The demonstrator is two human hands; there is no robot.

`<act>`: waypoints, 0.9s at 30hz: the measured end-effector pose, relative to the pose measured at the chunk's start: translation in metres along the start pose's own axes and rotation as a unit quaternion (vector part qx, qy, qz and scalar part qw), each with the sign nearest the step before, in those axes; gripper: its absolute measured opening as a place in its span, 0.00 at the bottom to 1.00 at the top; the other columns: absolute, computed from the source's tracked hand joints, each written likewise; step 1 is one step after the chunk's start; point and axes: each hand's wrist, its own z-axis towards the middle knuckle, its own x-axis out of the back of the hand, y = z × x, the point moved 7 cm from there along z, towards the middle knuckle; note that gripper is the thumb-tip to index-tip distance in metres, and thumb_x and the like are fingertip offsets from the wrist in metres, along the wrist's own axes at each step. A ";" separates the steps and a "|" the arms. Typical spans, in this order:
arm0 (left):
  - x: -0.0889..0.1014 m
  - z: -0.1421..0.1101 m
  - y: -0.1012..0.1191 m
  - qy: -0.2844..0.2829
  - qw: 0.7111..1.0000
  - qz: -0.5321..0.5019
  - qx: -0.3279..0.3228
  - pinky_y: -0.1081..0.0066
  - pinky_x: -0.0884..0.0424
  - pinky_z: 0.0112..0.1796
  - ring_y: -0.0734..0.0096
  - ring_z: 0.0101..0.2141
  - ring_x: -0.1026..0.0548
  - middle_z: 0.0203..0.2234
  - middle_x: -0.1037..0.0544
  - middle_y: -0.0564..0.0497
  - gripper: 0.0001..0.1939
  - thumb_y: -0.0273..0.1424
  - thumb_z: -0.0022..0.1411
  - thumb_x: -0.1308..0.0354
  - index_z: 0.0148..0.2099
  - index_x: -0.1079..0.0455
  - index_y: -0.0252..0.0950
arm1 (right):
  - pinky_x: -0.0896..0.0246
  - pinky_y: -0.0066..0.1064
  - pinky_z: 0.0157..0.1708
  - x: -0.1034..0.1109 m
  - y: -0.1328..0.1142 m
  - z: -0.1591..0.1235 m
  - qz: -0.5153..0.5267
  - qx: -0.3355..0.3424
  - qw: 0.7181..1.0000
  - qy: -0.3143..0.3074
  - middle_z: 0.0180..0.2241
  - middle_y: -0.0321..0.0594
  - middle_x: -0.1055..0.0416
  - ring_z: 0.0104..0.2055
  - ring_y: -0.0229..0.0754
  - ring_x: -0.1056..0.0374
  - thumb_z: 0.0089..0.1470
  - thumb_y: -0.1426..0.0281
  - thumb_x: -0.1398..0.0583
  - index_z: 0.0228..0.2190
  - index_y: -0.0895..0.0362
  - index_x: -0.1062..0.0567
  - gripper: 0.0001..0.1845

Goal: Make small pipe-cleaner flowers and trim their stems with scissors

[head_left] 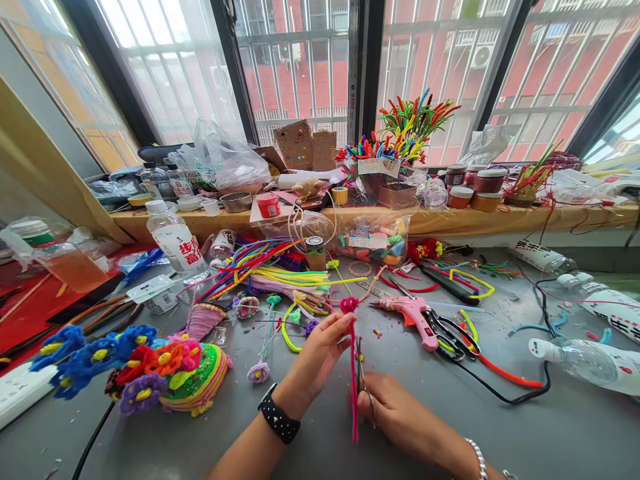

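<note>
My left hand (327, 343) is closed in a pinch on a magenta pipe cleaner (355, 393), which hangs straight down from the fingers. At its top sits a small curled magenta bud (349, 305), just above my fingertips. A pair of scissors (361, 373) is in my right hand (400, 407), fingers through the handle loops. The blades point upward, close beside the hanging stem; whether they touch it I cannot tell. Left of my hands lie a purple flower (259, 372) and a bundle of colored pipe cleaners (290, 277).
A pink glue gun (415, 317) and pliers (450, 337) lie to the right, with a black cable. Fuzzy blue flowers (75, 357) and a round green piece (200, 380) stand at left. Water bottles (590, 363) edge the right side. The sill (450, 220) carries jars and craft supplies.
</note>
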 end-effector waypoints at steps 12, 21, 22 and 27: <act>-0.005 -0.003 -0.003 -0.014 0.999 0.033 0.006 0.77 0.40 0.30 0.79 0.26 0.35 0.24 0.31 0.54 0.05 0.29 0.46 0.40 0.26 0.33 0.33 | 0.53 0.23 0.21 -0.004 0.013 0.005 0.016 -0.001 1.000 0.009 0.17 0.34 0.41 0.20 0.32 0.46 0.50 0.47 0.61 0.17 0.60 0.39 0.32; -0.005 -0.003 0.001 0.003 1.000 0.025 -0.001 0.79 0.40 0.29 0.81 0.25 0.35 0.23 0.31 0.56 0.05 0.29 0.47 0.41 0.24 0.33 0.34 | 0.52 0.23 0.20 -0.002 0.013 0.008 0.043 0.000 0.998 0.041 0.14 0.34 0.42 0.18 0.31 0.45 0.50 0.47 0.60 0.14 0.60 0.38 0.33; -0.006 -0.003 0.001 0.002 1.000 0.027 -0.003 0.79 0.40 0.29 0.81 0.25 0.35 0.24 0.31 0.55 0.05 0.29 0.47 0.41 0.24 0.33 0.34 | 0.53 0.23 0.20 -0.001 0.012 0.008 0.040 0.000 0.998 0.043 0.14 0.34 0.42 0.18 0.31 0.46 0.50 0.47 0.60 0.13 0.60 0.38 0.33; -0.007 -0.004 0.002 -0.013 0.999 0.045 -0.013 0.77 0.39 0.31 0.78 0.28 0.34 0.27 0.30 0.53 0.06 0.29 0.47 0.41 0.31 0.31 0.35 | 0.53 0.23 0.21 0.007 0.009 0.006 -0.007 0.011 0.997 0.071 0.16 0.34 0.40 0.20 0.32 0.44 0.51 0.48 0.60 0.15 0.60 0.37 0.32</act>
